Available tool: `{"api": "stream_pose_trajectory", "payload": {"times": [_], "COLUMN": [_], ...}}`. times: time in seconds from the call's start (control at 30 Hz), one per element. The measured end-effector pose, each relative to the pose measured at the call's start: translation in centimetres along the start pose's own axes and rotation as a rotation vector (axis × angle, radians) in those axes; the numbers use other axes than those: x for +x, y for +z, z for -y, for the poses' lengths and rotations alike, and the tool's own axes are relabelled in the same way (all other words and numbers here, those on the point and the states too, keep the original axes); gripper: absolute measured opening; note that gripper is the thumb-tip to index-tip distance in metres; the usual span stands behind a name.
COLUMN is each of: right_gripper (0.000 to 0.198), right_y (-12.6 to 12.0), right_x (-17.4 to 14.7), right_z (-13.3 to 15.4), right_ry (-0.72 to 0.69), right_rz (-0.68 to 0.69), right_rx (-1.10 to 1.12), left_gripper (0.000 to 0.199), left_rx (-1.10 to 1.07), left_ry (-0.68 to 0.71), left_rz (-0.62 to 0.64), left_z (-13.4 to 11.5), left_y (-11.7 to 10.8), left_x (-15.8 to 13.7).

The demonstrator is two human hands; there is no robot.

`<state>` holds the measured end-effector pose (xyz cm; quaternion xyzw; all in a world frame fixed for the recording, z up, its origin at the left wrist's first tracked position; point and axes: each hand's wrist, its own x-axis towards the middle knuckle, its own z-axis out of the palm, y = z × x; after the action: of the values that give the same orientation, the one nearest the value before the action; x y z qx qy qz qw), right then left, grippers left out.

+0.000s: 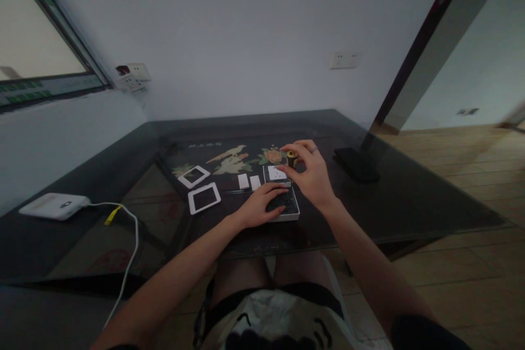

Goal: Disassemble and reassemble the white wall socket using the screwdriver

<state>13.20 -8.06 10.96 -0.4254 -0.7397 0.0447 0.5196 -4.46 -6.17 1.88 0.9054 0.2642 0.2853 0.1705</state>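
Note:
My right hand (pixel 314 175) pinches a small gold-topped dark cylinder (pixel 291 159) between thumb and fingers, above the right side of a white wall socket (pixel 276 173). What the cylinder is I cannot make out. Just in front of the socket lies a shallow white box (pixel 290 217) with a dark inside. My left hand (pixel 262 205) rests over this box, thumb and fingers spread apart. Two small white rectangular pieces, one (pixel 243 181) beside the other (pixel 255 182), lie left of the socket. Further left are two white square frames, a front one (pixel 191 203) and a back one (pixel 183 181).
The dark glass-topped table (pixel 394 202) has a bird-and-flower picture. A black phone-like slab (pixel 356 164) lies at the right. A white device (pixel 55 206) with a white cable (pixel 136 232) and yellow tag (pixel 112 215) is at the left. Behind stands a wall with sockets (pixel 345 60).

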Motion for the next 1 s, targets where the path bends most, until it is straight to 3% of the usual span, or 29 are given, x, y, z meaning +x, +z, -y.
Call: {"api": "stream_pose_trajectory", "payload": {"times": [0.1,0.23,0.33,0.6,0.77,0.87,1.0], "right_gripper": [0.023,0.034,0.032,0.023,0.039,0.038,0.024], "right_y": [0.3,-0.2,-0.8,0.1,-0.7,-1.4,-0.9], "right_x": [-0.1,-0.1,0.0,-0.2,-0.3,-0.3,-0.3], "right_z": [-0.2,-0.3,-0.2,0.0,0.0,0.3,0.4], "right_ry": [0.026,0.043,0.034,0.029,0.036,0.044,0.012], "right_rz": [-0.061,0.048,0.122,-0.090,0.074,0.165,0.030], "right_rx": [-0.033,0.141,0.188,-0.020,0.190,0.256,0.110], "left_gripper": [0.043,0.043,0.043,0.043,0.042,0.042,0.043], "left_rx": [0.011,0.016,0.014,0.009,0.021,0.023,0.033], "left_ry": [-0.009,-0.008,-0.007,-0.005,0.005,0.020,0.021], "left_rz": [0.005,0.013,0.012,0.008,0.004,-0.001,-0.006], "left_z": [0.0,-0.2,-0.2,0.0,-0.1,0.0,0.1], "left_y": [0.0,-0.1,-0.1,-0.1,0.0,0.0,0.0], "left_x": [0.0,0.0,0.0,0.0,0.0,0.0,0.0]}}
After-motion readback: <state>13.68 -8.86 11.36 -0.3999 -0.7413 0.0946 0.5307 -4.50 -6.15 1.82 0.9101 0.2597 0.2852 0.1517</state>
